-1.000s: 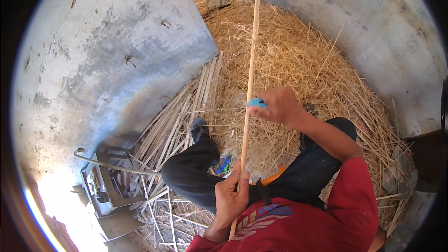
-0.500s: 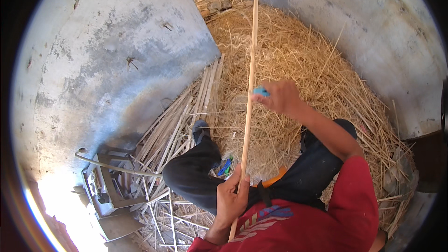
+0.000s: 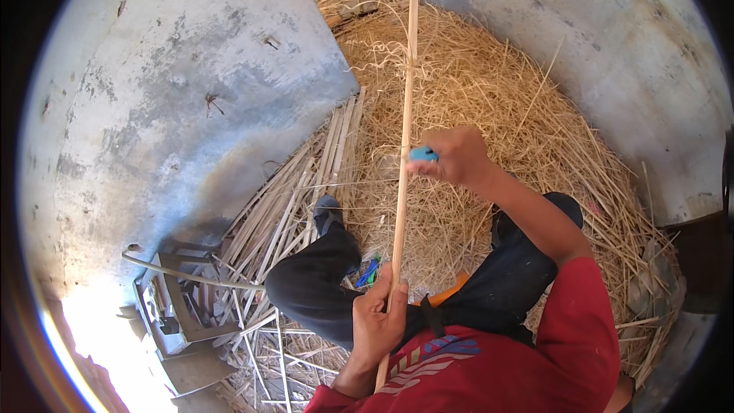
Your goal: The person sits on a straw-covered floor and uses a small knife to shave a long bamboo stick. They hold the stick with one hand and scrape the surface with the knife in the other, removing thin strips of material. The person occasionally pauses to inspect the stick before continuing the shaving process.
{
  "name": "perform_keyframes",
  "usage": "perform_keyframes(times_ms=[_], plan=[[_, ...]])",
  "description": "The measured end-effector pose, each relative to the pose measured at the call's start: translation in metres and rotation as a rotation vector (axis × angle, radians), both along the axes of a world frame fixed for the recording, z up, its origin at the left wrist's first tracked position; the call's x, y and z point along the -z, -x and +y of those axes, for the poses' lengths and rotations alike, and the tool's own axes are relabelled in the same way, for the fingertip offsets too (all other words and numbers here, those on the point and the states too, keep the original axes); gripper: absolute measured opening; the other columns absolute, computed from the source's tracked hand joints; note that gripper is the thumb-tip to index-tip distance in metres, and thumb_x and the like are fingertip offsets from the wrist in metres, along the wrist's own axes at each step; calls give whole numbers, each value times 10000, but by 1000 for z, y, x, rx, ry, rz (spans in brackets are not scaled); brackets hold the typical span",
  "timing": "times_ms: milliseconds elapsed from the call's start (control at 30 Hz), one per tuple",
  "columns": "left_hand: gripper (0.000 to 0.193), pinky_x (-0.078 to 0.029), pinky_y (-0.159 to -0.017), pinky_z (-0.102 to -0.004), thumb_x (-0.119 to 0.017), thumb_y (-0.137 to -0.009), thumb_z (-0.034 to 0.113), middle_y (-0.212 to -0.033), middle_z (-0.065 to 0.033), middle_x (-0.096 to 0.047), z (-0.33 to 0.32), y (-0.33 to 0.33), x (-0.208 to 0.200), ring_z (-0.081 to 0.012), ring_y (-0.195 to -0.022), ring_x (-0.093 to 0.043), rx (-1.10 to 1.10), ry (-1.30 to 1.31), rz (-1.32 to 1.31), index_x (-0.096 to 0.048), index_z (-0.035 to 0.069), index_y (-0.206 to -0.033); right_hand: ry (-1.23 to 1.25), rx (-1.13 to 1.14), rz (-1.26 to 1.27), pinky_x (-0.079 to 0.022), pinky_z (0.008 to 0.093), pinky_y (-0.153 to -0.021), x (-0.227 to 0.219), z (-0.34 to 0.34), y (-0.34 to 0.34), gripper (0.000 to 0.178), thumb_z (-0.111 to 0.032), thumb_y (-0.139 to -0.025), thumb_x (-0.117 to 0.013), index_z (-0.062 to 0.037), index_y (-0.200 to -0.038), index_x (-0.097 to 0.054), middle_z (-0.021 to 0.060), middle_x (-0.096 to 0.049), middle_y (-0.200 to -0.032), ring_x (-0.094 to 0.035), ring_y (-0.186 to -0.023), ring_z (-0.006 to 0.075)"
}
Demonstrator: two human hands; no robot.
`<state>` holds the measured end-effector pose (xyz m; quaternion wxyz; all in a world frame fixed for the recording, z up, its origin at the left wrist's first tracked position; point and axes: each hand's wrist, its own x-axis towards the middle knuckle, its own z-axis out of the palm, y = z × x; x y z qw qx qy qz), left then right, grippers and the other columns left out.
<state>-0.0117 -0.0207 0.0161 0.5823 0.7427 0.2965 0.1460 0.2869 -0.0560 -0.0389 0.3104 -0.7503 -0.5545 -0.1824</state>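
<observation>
A long, pale bamboo strip (image 3: pixel 408 99) rises from against my red shirt and points away from me. Near its lower end my left hand (image 3: pixel 377 320) is closed around it, thumb up along the strip. My right hand (image 3: pixel 462 154) grips a small blue tool (image 3: pixel 423 154) at the strip's right edge, about halfway along. The fingers hide most of that tool, so its working edge cannot be made out. Thin curled shavings (image 3: pixel 386 52) hang by the upper part of the strip.
Loose straw-like shavings (image 3: pixel 466 84) cover the floor ahead. Flat strips (image 3: pixel 267 214) lie piled at the left, near a wooden frame box (image 3: pixel 180 313). Grey walls (image 3: pixel 612 69) curve around. A blue and green item (image 3: pixel 368 271) and an orange piece (image 3: pixel 451 289) lie between my legs.
The strip has shifted slightly away from me and to the left. My right hand has moved a little left with the blue tool. Curled shavings show more clearly near the upper strip.
</observation>
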Motion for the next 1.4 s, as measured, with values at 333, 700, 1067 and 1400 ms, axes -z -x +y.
perform_keyframes(times_ms=[333,700,1067,1400], plan=[[385,-457,-630,-196,-602,-942,89,-772,-42,-649,-8,8,0,-29,-717,-517,116,36,23,-535,-122,-1257,134,336,72,-330,307,-345,7,-7,-90,710,-760,-867,-410,-128,-573,-546,-6,-403,-417,-419,-362,139],[396,-464,-628,-203,-580,-944,62,-808,-30,-642,-8,11,-7,-33,-711,-541,53,63,38,-523,-75,-1311,-11,-113,88,-378,366,-386,-35,-29,21,591,-665,-790,-632,-122,-578,-536,49,-484,-474,-483,-384,221],[428,-392,-533,-189,-549,-952,69,-658,40,-525,-5,7,-20,-22,-594,-485,13,66,120,-500,-16,-1368,41,-111,69,-371,368,-399,-19,-21,43,651,-729,-770,-585,-119,-573,-469,42,-459,-487,-499,-410,243],[402,-401,-520,-215,-573,-926,43,-623,-37,-521,-1,15,-3,-41,-570,-484,52,-142,110,-534,-44,-1316,31,7,90,-379,358,-388,-3,-10,26,651,-726,-819,-533,-119,-585,-516,23,-476,-482,-506,-400,224]])
